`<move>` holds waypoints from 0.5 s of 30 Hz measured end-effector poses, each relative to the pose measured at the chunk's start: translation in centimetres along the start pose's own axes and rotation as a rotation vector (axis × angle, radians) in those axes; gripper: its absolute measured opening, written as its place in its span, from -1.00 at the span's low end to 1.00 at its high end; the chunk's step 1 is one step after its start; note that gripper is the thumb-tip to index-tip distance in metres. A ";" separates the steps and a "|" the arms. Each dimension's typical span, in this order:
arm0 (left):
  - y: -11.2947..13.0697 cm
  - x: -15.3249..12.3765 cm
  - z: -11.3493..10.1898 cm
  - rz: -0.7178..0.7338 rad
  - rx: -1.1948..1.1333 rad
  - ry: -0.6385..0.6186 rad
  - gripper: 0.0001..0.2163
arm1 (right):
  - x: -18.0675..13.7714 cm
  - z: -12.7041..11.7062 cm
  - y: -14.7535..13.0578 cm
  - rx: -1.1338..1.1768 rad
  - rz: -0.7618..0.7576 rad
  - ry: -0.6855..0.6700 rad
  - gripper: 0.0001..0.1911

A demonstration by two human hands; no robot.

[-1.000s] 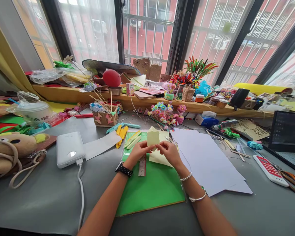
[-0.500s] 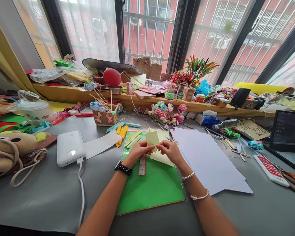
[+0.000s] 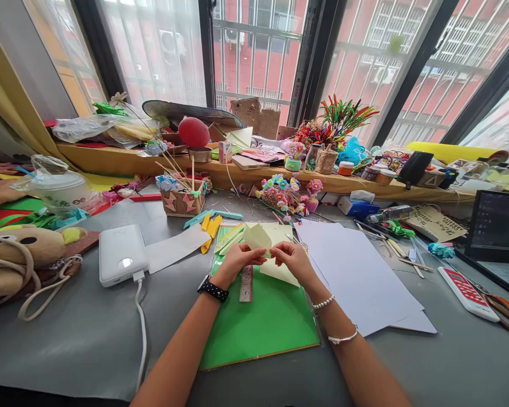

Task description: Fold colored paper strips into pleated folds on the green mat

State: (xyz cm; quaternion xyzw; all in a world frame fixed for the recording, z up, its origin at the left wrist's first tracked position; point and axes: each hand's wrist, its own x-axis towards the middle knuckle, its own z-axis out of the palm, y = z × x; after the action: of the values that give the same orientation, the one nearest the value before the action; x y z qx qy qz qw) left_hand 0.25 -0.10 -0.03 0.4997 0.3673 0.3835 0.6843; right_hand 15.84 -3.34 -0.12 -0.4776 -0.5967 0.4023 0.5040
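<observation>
I'd work low over the green board [image 3: 258,333] nearest me, taking care not to nudge the ruler [image 3: 246,289] that lies on it, left of its middle. Above the board's far part, my left hand [image 3: 242,261] and right hand [image 3: 292,259] pinch the near edge of the small, tilted pale yellow paper [image 3: 257,235], so I'd use light fingertips and square edges to avoid crumpling it. Farther left, I'd keep my knuckles clear of the folded strips [image 3: 229,241].
</observation>
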 end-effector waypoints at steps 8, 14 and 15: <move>-0.1 0.0 -0.1 -0.014 -0.011 -0.001 -0.71 | 0.0 0.1 -0.1 -0.013 -0.001 0.007 -0.77; -0.1 0.0 -0.1 -0.019 0.014 0.002 -0.71 | -0.2 0.2 -0.2 -0.064 -0.009 0.017 -0.76; -0.1 0.0 -0.1 -0.017 0.019 0.002 -0.71 | -0.2 0.3 -0.2 -0.064 -0.010 0.020 -0.76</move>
State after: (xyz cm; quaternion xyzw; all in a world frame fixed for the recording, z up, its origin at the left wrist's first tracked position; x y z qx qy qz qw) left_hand 0.21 -0.06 -0.13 0.5028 0.3757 0.3747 0.6824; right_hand 15.56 -3.56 0.03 -0.4944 -0.6067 0.3755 0.4965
